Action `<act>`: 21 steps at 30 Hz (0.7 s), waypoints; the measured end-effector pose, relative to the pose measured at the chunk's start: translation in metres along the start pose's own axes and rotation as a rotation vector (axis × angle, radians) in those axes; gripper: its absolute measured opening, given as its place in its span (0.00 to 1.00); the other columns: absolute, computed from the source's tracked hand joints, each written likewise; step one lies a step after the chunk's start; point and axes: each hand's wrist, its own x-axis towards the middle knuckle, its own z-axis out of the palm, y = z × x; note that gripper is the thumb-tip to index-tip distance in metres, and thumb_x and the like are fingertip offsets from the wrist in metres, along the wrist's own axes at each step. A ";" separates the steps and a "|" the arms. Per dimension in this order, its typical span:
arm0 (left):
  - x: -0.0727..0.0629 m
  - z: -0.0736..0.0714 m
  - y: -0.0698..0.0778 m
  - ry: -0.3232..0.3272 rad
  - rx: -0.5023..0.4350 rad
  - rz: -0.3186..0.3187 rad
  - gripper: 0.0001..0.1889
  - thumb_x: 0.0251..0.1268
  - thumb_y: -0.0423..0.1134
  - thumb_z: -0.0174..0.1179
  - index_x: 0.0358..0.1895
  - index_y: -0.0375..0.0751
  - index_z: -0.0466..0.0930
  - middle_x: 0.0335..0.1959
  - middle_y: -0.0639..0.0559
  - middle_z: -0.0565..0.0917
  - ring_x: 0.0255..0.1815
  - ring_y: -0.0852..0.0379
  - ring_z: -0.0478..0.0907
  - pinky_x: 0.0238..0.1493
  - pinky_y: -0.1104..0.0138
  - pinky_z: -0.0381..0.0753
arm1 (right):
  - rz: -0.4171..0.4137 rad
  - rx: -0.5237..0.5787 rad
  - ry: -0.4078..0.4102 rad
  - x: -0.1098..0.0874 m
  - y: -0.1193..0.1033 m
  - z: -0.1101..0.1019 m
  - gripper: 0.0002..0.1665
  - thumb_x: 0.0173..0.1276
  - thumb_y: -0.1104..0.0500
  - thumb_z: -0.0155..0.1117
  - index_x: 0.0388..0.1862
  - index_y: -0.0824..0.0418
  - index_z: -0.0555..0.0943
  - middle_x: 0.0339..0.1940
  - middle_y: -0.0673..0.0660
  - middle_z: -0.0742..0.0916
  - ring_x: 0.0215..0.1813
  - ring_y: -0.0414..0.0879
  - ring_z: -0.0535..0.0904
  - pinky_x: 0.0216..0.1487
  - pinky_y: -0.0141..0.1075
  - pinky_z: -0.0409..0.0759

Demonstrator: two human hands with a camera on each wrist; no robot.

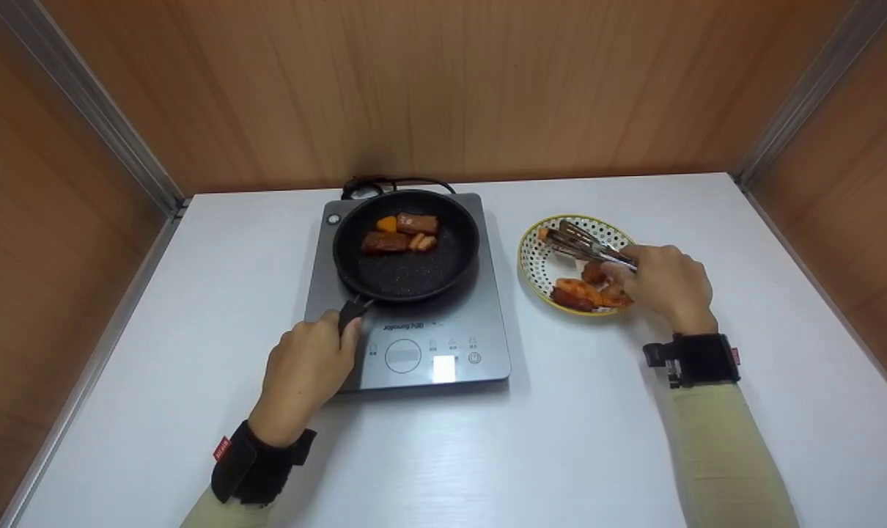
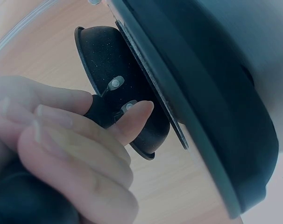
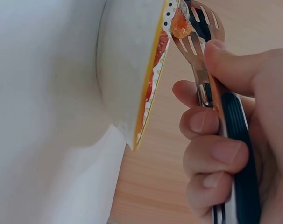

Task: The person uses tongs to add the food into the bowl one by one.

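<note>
My left hand point(image 1: 308, 367) grips the black handle point(image 1: 352, 312) of a small frying pan point(image 1: 421, 282), its thumb lying along the top. Brown pieces of food point(image 1: 386, 243) and an orange piece point(image 1: 387, 224) lie in the pan's upper half. In my right hand point(image 1: 667, 286) are metal tongs point(image 1: 586, 246) with slotted, fork-like ends and dark handle grips. They reach over a dotted plate point(image 1: 530, 265) with a yellow rim. In the right wrist view, an orange-red food piece point(image 3: 180, 24) sits between the tong ends. More reddish food point(image 1: 586, 293) lies on the plate's near side.
Under the pan is a grey induction cooker point(image 1: 407, 378) with a touch panel at its front. A black cord point(image 1: 421, 180) runs behind it. Wooden panels point(image 1: 443, 88) close off the back and both sides of the white table point(image 1: 429, 455).
</note>
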 end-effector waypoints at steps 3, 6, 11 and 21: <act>0.000 0.000 0.000 0.005 -0.004 0.001 0.19 0.83 0.44 0.55 0.32 0.34 0.78 0.17 0.47 0.76 0.18 0.52 0.72 0.17 0.63 0.65 | -0.003 0.007 0.007 0.000 -0.002 -0.002 0.28 0.78 0.38 0.64 0.61 0.57 0.86 0.43 0.67 0.88 0.41 0.61 0.81 0.34 0.54 0.75; 0.000 0.000 0.000 0.007 -0.005 0.002 0.19 0.83 0.44 0.55 0.32 0.34 0.78 0.17 0.47 0.76 0.18 0.52 0.72 0.17 0.63 0.65 | -0.011 0.010 0.009 0.000 -0.004 -0.004 0.26 0.78 0.39 0.64 0.59 0.57 0.86 0.39 0.63 0.87 0.38 0.59 0.79 0.31 0.50 0.72; 0.000 0.000 0.000 0.010 -0.011 0.001 0.19 0.83 0.44 0.56 0.32 0.35 0.78 0.17 0.47 0.75 0.17 0.52 0.71 0.17 0.63 0.65 | -0.015 0.029 0.011 -0.002 -0.012 -0.013 0.27 0.78 0.37 0.64 0.59 0.56 0.86 0.36 0.60 0.85 0.36 0.57 0.76 0.29 0.45 0.67; 0.000 0.001 0.000 0.014 0.004 0.003 0.19 0.83 0.44 0.56 0.34 0.32 0.80 0.19 0.45 0.77 0.19 0.50 0.73 0.18 0.61 0.67 | -0.040 0.042 0.106 -0.014 -0.041 -0.033 0.27 0.77 0.37 0.65 0.60 0.54 0.87 0.35 0.59 0.86 0.35 0.57 0.77 0.28 0.46 0.69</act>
